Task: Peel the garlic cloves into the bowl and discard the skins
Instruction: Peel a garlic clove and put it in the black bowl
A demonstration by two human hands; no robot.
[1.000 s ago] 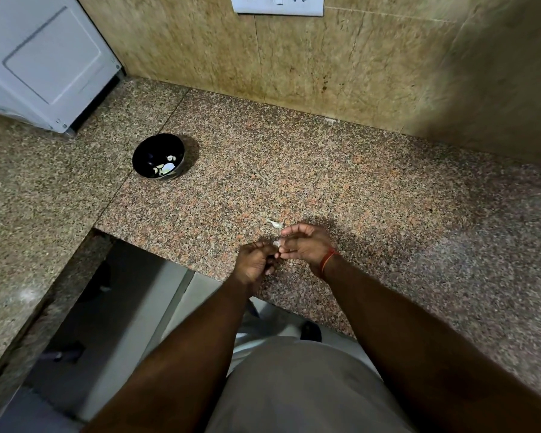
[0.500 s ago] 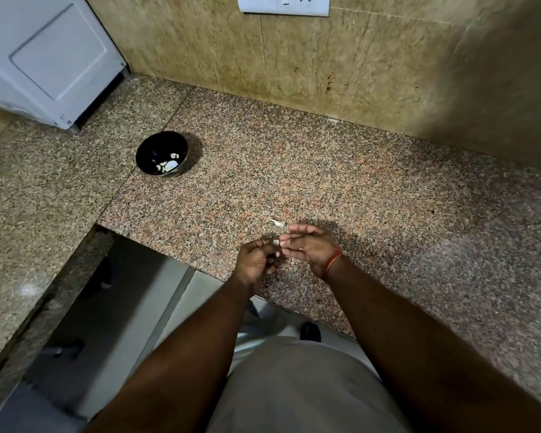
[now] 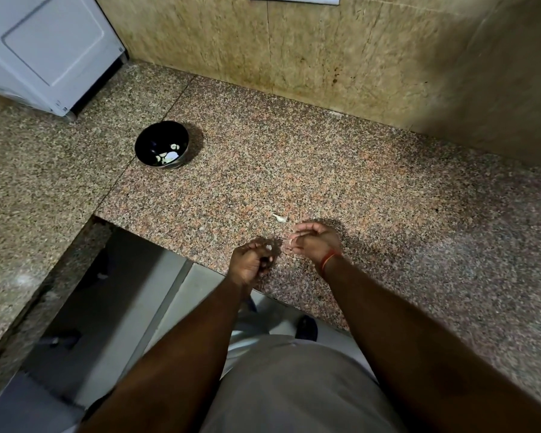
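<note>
The garlic clove point(image 3: 268, 247) sits pinched in the curled fingers of the left hand point(image 3: 251, 260), low over the near edge of the counter point(image 3: 372, 195). A moment ago both hands met on it; now they have drawn apart, and the right hand point(image 3: 313, 242), fingers curled, pinches a pale strip of skin point(image 3: 290, 242). By the look of it, a piece of skin has just come free. Another scrap of skin point(image 3: 280, 218) lies on the counter just beyond the hands. The black bowl point(image 3: 161, 144), holding peeled cloves, stands well away at the far left.

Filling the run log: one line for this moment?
left hand: pinches clove | right hand: pinches skin | bowl: holds cloves
</note>
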